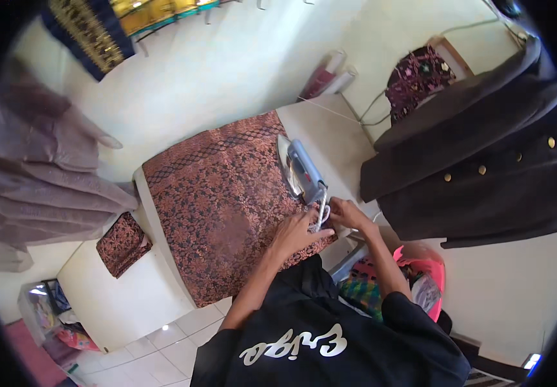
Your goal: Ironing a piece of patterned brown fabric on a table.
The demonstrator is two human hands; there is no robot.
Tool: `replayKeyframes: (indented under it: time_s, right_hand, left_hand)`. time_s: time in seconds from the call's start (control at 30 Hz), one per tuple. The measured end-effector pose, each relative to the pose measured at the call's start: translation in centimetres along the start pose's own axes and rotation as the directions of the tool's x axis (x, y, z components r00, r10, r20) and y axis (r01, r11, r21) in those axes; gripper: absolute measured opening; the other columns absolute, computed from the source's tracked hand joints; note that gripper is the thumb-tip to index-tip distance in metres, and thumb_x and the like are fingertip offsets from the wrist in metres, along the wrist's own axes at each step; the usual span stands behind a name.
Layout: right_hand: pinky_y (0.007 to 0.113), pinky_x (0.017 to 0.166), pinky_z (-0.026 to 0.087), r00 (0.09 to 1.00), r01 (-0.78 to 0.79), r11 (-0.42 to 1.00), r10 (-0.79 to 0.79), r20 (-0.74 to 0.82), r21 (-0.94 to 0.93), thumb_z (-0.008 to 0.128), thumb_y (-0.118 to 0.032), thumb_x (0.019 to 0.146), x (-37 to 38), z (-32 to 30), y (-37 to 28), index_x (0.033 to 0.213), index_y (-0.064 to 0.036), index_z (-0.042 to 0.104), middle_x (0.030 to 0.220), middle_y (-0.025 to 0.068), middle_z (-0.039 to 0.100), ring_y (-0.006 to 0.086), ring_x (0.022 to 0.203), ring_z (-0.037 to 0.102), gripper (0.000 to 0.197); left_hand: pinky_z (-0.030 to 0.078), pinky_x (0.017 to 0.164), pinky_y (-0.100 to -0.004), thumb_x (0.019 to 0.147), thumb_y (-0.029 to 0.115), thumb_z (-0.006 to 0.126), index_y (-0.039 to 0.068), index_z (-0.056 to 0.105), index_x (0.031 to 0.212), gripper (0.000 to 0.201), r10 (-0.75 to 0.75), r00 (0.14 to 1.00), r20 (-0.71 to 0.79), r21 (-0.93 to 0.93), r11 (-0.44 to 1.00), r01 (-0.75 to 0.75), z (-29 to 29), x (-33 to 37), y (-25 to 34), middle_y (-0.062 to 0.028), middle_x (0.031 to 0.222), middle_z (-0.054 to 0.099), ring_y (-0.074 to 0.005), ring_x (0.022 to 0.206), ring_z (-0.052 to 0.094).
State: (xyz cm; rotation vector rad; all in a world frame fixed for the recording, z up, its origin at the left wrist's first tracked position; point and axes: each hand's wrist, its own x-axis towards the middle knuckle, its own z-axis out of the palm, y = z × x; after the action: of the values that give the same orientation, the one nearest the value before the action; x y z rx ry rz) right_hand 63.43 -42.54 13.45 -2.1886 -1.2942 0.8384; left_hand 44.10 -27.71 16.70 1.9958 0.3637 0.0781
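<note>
A large cloth (217,213) lies on the table (330,132), the iron (307,171) at its right edge, and the cord (322,208) between the left hand (294,232) and right hand (349,214) at the near side. Leftward, a folded cloth (122,246) lies on a side surface (133,303), before a hanging garment (43,174). A jacket (478,164) hangs at right, beyond a filled basket (439,277).

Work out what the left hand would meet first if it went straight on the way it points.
Probably the white cord, near the iron; depth leaves unclear whether the left hand already touches it.
</note>
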Motion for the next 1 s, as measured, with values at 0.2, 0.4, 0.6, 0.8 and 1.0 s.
replayKeyframes:
  time_s: [0.2,0.4,0.6,0.8,1.0]
  right_hand:
    - [0.029,0.068,0.045,0.985,-0.142,0.966,0.117,0.124,0.215,0.064,-0.016,0.094,-2.7,-1.5,1.6,0.1,-0.0048,0.063,0.075,0.0044,0.061,0.009,0.073,0.054,0.013]
    - [0.03,0.065,0.045,0.978,-0.189,0.94,0.207,-0.033,0.284,0.064,-0.017,0.094,-5.8,-1.8,4.4,0.096,-0.0036,0.066,0.073,0.0053,0.059,0.0096,0.072,0.054,0.014]
    - [0.047,0.105,0.038,0.911,0.097,0.995,-0.075,-0.404,0.035,0.067,-0.012,0.073,-7.4,-1.6,2.8,0.117,-0.0104,0.064,0.136,0.0167,0.047,0.0388,0.126,0.044,0.044]
    - [0.047,0.111,0.035,0.916,0.307,0.933,-0.343,-0.207,-0.187,0.069,-0.02,0.08,-8.5,-2.2,3.0,0.108,-0.0087,0.065,0.136,0.0154,0.05,0.0355,0.13,0.044,0.03]
    - [0.047,0.104,0.039,0.933,0.341,0.9,-0.36,-0.021,-0.272,0.068,-0.022,0.083,-7.5,-3.2,4.5,0.089,-0.0092,0.066,0.109,0.0104,0.065,0.033,0.12,0.052,0.015]
  left_hand:
    - [0.053,0.083,-0.0391,0.075,0.014,0.079,-0.001,0.063,0.111,0.042,0.096,0.993,-0.069,0.057,0.994,-0.092,3.5,-0.5,-3.5,-0.0191,0.103,0.067,-0.0331,0.093,0.067]
    - [0.055,0.067,-0.0311,0.078,-0.002,0.068,0.002,0.064,0.104,0.026,-0.164,0.986,0.025,-0.261,0.951,0.165,7.3,0.7,-2.4,-0.013,0.085,0.07,-0.0194,0.075,0.07]
    - [0.055,0.063,-0.0247,0.084,0.0,0.07,0.001,0.058,0.112,0.031,-0.24,0.959,0.149,-0.678,0.681,0.276,11.7,2.8,-2.0,-0.0071,0.089,0.068,-0.0127,0.076,0.067]
    - [0.058,0.066,-0.0265,0.084,0.001,0.072,-0.001,0.054,0.115,0.035,-0.319,0.924,0.209,-0.752,0.552,0.361,12.6,3.7,-1.6,-0.0115,0.094,0.069,-0.0167,0.079,0.069]
    - [0.059,0.072,-0.0294,0.087,0.005,0.071,-0.002,0.052,0.118,0.037,-0.403,0.9,0.165,-0.811,0.464,0.357,11.7,3.3,-1.4,-0.0184,0.101,0.069,-0.0221,0.085,0.071]
